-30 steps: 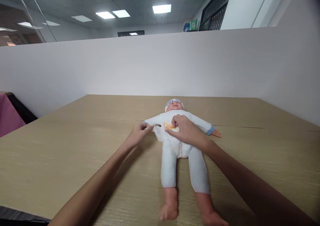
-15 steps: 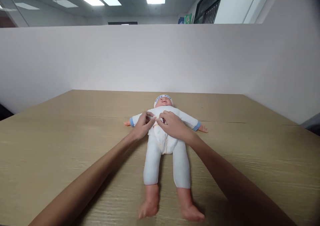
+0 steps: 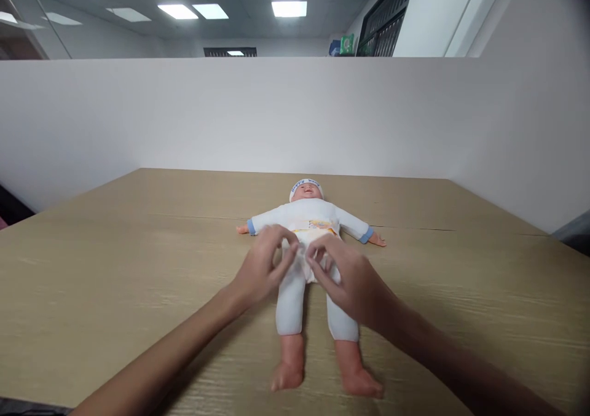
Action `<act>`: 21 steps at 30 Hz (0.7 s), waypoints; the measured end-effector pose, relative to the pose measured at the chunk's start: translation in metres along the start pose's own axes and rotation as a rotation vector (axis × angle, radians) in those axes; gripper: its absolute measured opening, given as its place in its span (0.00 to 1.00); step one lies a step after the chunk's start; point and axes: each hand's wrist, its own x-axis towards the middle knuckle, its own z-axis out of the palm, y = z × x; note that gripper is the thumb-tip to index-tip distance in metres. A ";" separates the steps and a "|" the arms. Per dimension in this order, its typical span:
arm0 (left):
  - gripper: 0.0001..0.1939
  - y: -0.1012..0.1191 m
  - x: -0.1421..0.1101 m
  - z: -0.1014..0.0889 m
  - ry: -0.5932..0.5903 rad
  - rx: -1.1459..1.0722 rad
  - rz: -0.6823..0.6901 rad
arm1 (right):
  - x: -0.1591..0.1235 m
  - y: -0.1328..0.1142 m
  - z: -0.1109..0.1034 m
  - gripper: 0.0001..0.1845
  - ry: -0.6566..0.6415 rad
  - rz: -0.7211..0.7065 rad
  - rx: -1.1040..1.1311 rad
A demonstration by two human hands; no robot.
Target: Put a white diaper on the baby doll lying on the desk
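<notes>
A baby doll [image 3: 313,209] lies on its back, its arms spread and its feet towards me. It wears a white suit with blue cuffs, a white headband with blue lettering, and a white diaper [image 3: 302,235] with an orange and yellow print at the waist. My left hand [image 3: 265,262] hovers over the diaper's left side, fingers curved and nothing seen in them. Close beside it, my right hand [image 3: 353,274] is over the other side, its fingers bent and slightly blurred, apparently holding nothing. Both hands cover parts of the diaper and upper legs.
The doll rests on a wood-grain table [image 3: 138,268]. White partition walls [image 3: 276,115] stand along the back and sides. A green package [image 3: 346,44] shows beyond the back wall, and a dark object [image 3: 32,407] lies at the lower left edge.
Both hands have come away from the doll's waist and moved towards me, uncovering the printed waistband. The view has tilted slightly upward.
</notes>
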 end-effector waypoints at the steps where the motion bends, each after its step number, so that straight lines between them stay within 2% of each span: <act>1: 0.11 0.010 -0.008 -0.003 -0.137 0.000 0.062 | -0.016 -0.004 -0.001 0.03 -0.087 0.027 0.058; 3: 0.13 0.022 -0.021 -0.007 -0.383 0.039 0.114 | -0.042 -0.002 -0.002 0.05 -0.215 0.097 0.086; 5: 0.14 0.022 -0.029 -0.006 -0.478 0.089 0.071 | -0.056 0.013 -0.002 0.07 -0.251 0.172 0.044; 8: 0.12 0.010 -0.029 0.002 -0.377 0.044 -0.102 | -0.056 0.040 0.001 0.09 -0.198 0.273 -0.001; 11: 0.17 0.000 -0.020 0.012 -0.293 0.013 -0.222 | -0.047 0.054 0.007 0.11 -0.167 0.312 -0.071; 15: 0.22 0.000 -0.011 0.025 -0.286 0.131 -0.233 | -0.046 0.053 0.020 0.14 -0.129 0.229 -0.237; 18: 0.23 0.000 -0.011 0.028 -0.265 0.126 -0.239 | -0.053 0.051 0.025 0.11 -0.094 0.163 -0.287; 21: 0.23 -0.002 -0.015 0.029 -0.235 0.108 -0.226 | -0.057 0.048 0.026 0.07 -0.078 0.159 -0.277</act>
